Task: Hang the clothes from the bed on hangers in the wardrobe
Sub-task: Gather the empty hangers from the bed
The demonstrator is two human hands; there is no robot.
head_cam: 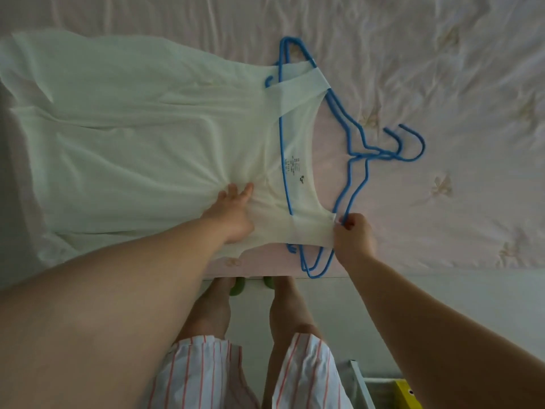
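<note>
my arms are bare to the top of the view, no sleeves, no watch or rings showing on my left hand (233,214) or right hand (354,236). i'm wearing loose white shorts (206,376) with thin red stripes, and green slippers (237,286) on my feet.

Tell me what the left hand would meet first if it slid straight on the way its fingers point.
The left hand already rests on the white top; straight on, probably the blue hanger bar lying across its neckline.
</note>
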